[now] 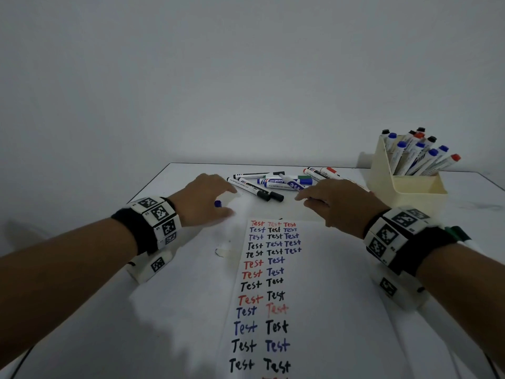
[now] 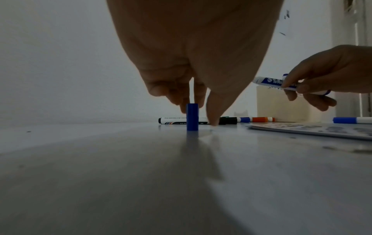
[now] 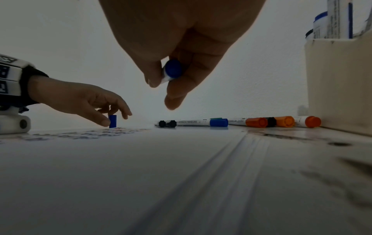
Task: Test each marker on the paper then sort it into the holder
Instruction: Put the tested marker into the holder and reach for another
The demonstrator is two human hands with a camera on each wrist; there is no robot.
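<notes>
A blue cap [image 2: 192,116] stands upright on the white table, left of the test paper [image 1: 273,283]. My left hand [image 1: 226,203] hovers over the cap with loosely bent fingers behind it. The thumb [image 2: 213,117] rests on the table beside the cap, with a small gap between them. My right hand [image 1: 308,199] pinches an uncapped blue whiteboard marker [image 2: 279,83] above the top edge of the paper. Its blue rear end [image 3: 173,69] points back at the wrist. The cream holder [image 1: 410,192] stands at the right rear with several markers in it.
A loose pile of black, blue, red and green markers [image 1: 273,181] lies beyond both hands near the table's far edge. The paper carries rows of "Test" in red, blue and black. A green-capped marker [image 1: 457,233] lies by my right wrist.
</notes>
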